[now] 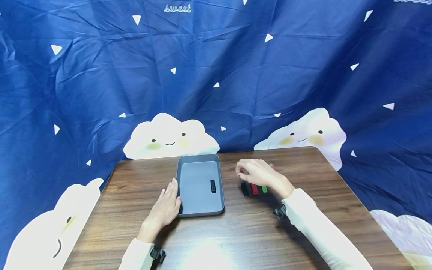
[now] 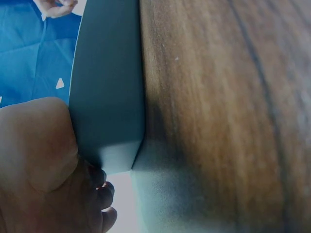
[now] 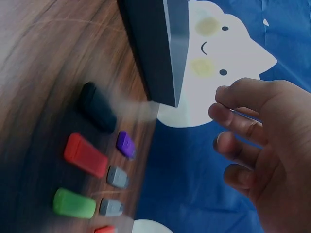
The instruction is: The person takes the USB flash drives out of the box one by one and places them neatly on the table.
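Note:
A shallow grey tray (image 1: 200,215) stands on the table with one black USB stick (image 1: 213,186) lying in it. Against the tray's left wall rests my left hand (image 1: 165,205), fingers straight. My right hand (image 1: 258,173) hovers over the table right of the tray; its fingers are loosely bent with nothing between them in the right wrist view. Below it lie a black stick (image 3: 97,108), a red stick (image 3: 86,155) and a green stick (image 3: 74,203) side by side. Behind these are a small purple piece (image 3: 126,144) and two grey pieces (image 3: 117,177), which my hand hides in the head view.
Another red piece (image 1: 271,166) shows past my right hand, near the back of the wooden table (image 1: 236,240). A blue cloth (image 1: 202,75) with clouds hangs behind the table's far edge. Each wrist wears a small black camera (image 1: 158,255).

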### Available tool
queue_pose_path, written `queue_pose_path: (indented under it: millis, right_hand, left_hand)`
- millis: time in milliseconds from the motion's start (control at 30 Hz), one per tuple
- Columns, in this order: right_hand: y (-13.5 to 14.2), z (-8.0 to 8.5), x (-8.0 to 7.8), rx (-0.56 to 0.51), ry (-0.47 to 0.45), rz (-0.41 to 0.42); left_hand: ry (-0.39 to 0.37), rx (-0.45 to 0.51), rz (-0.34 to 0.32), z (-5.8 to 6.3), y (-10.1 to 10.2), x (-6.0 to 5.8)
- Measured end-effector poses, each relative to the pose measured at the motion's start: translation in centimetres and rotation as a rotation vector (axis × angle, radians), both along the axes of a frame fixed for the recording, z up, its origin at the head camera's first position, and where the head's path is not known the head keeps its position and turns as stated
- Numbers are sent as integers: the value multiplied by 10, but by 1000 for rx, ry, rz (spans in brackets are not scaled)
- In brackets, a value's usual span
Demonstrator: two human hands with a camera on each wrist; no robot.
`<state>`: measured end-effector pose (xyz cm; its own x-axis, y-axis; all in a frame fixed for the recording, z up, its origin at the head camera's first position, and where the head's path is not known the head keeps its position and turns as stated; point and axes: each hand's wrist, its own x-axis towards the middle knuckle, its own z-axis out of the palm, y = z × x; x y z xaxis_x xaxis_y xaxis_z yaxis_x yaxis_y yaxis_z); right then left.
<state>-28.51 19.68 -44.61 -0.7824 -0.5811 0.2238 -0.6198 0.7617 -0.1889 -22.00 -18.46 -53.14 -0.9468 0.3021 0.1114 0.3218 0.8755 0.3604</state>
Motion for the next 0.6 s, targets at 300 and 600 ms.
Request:
queue_pose_path:
  millis: [300, 600]
  right_hand:
    - [-24, 3, -9, 4, -10, 20]
    - [-47, 3, -13, 5, -18, 14]
  left_hand:
    - [11, 4, -4, -7, -2, -2]
    - [-27, -7, 6, 2, 0, 0]
